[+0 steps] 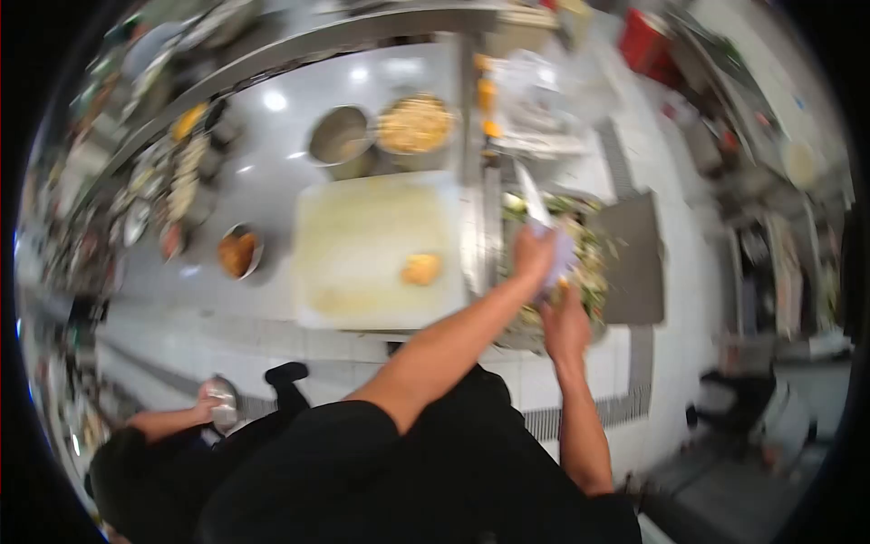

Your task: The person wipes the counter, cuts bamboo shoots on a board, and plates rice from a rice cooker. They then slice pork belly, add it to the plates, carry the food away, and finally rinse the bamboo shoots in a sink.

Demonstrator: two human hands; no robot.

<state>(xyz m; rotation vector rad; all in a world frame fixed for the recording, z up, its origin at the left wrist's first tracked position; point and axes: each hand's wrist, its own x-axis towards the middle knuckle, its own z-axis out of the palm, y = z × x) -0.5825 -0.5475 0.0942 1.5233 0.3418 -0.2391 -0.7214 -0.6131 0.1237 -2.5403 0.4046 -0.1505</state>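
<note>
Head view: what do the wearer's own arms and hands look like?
The left hand and right hand are bare, without gloves. Black sleeves leave the forearms uncovered, and no wristwear shows. Blur hides finer details, such as any rings.

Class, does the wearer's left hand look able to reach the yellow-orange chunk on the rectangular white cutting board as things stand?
Probably yes: nothing appears to stand between the left hand and the chunk on the cutting board, though that hand may be holding something blurred.
</note>
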